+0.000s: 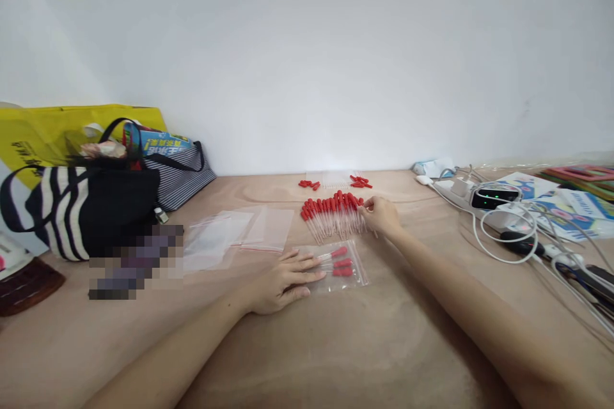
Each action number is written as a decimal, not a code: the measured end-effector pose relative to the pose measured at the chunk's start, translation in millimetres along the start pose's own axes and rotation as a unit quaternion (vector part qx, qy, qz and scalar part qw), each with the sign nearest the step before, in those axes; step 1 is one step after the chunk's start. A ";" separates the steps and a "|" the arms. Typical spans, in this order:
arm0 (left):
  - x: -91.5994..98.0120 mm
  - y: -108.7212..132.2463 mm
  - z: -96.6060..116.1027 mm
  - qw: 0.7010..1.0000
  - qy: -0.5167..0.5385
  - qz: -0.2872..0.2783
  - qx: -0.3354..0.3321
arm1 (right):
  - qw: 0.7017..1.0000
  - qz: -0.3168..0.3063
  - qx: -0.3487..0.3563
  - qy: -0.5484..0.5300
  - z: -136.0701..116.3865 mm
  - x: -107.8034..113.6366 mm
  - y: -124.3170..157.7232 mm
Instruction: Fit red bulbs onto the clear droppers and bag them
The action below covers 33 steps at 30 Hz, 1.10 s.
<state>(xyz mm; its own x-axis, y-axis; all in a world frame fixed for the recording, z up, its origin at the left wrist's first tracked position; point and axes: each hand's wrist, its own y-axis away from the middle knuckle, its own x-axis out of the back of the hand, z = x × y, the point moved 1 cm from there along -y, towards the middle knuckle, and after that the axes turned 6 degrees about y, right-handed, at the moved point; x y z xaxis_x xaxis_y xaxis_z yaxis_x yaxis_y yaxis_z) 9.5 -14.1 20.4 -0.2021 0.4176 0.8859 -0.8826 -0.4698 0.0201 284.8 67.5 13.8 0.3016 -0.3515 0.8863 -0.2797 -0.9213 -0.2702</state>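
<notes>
My left hand [288, 281] lies flat with its fingers stretched over the left part of a clear zip bag [355, 278]. Three droppers [342, 272] with red bulbs are in that bag, their tubes partly under my fingers. Beyond it, a fanned row of glass droppers [330, 206] rests on the table, bulbs pointing away from me. At the row's right end, my right hand [381, 214] pinches a dropper [374, 233]; the fingers cover most of its bulb.
Several flat zip bags [268, 228] overlap left of the row. Loose red bulbs [309, 185] and more tubes [338, 179] lie near the wall. Cloth bags [119, 204] stand at left. A power strip [446, 192], white cables [474, 230] and printed sheets [578, 204] occupy the right.
</notes>
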 end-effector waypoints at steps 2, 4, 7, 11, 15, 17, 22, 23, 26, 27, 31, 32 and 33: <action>0.0 0.1 0.3 1.000 -0.004 -0.003 0.004 | 1.000 -0.003 -0.007 -0.004 -1.2 -3.3 0.8; -0.1 0.0 0.4 1.000 -0.005 -0.003 0.004 | 1.000 -0.004 -0.022 -0.009 -4.3 -8.3 1.1; -0.1 -0.2 0.4 1.000 -0.006 -0.003 0.007 | 0.999 -0.007 -0.034 -0.026 -9.8 -14.7 -0.1; 0.2 -0.4 0.8 1.000 -0.012 -0.007 0.009 | 0.997 0.001 -0.012 -0.077 -12.8 -13.4 -3.3; 0.4 0.1 1.5 1.000 -0.012 -0.006 0.005 | 0.986 -0.002 0.041 -0.163 -7.0 -2.3 2.4; 0.6 0.4 1.7 1.000 -0.011 -0.005 0.002 | 0.973 -0.011 0.062 -0.224 -0.2 3.7 12.0; 0.3 -0.5 -0.1 1.000 -0.006 0.002 -0.002 | 0.876 -0.051 0.065 -0.475 16.2 9.4 48.4; 0.0 -0.8 -0.6 1.000 -0.006 0.004 -0.004 | 0.865 -0.057 0.058 -0.494 17.2 8.2 55.5; -0.7 -0.9 -1.9 1.000 -0.007 0.006 -0.007 | 0.843 -0.056 0.020 -0.534 15.5 1.0 71.6; -0.8 -0.6 -2.0 1.000 -0.006 0.006 -0.007 | 0.834 -0.056 0.005 -0.549 14.1 -1.8 75.1; -0.4 0.2 -1.6 1.000 -0.012 0.000 -0.003 | 0.802 -0.097 -0.009 -0.590 11.6 -8.9 82.7; -0.3 0.1 -1.6 1.000 -0.017 -0.002 -0.002 | 0.806 -0.114 0.003 -0.581 12.8 -8.9 83.5; -0.4 0.0 -1.7 1.000 -0.021 -0.005 -0.001 | 0.820 -0.127 0.025 -0.558 14.7 -8.3 84.2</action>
<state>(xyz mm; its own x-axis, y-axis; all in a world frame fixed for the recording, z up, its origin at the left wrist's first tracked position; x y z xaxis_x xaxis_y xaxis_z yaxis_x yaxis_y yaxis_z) 8.9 -13.0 19.3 -0.1748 0.3898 0.9042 -0.8858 -0.4632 0.0285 272.1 -9.5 -21.8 0.9981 -0.0541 0.0285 -0.0485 -0.9842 -0.1702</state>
